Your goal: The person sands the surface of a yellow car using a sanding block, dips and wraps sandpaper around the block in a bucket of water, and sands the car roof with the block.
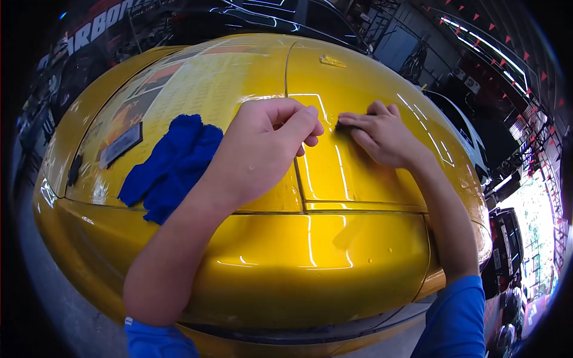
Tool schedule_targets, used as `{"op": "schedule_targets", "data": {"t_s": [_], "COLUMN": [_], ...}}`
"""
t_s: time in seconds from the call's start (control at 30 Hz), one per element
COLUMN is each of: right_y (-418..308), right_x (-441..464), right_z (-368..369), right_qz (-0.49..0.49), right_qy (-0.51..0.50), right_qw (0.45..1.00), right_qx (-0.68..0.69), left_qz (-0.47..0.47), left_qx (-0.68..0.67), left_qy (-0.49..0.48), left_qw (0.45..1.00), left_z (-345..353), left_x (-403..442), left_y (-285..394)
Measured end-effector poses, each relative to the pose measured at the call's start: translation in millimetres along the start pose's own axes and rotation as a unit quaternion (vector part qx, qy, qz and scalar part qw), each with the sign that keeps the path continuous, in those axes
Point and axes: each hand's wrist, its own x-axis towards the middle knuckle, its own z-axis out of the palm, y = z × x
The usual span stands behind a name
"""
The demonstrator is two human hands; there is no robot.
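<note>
My left hand (268, 143) is closed, thumb pressed to the curled fingers, over a seam of the glossy yellow car body (334, 250). Whatever it pinches, if anything, is too small to make out. To its right my right hand (379, 134) is closed on a small dark pad (341, 126), which touches the yellow panel at its fingertips. A crumpled blue cloth (173, 167) lies on the car left of my left forearm. Farther left, a flat grey-white card (122, 144) rests on the surface.
A small yellow piece (332, 61) lies on the panel's far part. A dark object (74, 170) sits near the left seam. Behind stands a dark car (274, 18); another car (456, 119) is at the right.
</note>
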Motion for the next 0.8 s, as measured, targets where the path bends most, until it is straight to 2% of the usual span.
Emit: {"op": "schedule_targets", "data": {"t_s": [0.07,0.27,0.8], "right_y": [0,2,2], "right_x": [7,-3,-9], "right_z": [1,3,3], "right_qz": [0.021,0.000,0.019], "right_qy": [0.000,0.006,-0.003], "right_qw": [1.000,1.000,1.000], "right_qx": [0.005,0.005,0.011], "left_qz": [-0.007,-0.002,0.001], "left_qx": [-0.008,0.000,-0.005], "left_qy": [0.006,0.035,0.016], "left_qw": [1.000,0.999,1.000], "left_z": [7,2,0], "left_x": [-2,-2,0], "left_y": [-1,2,1]}}
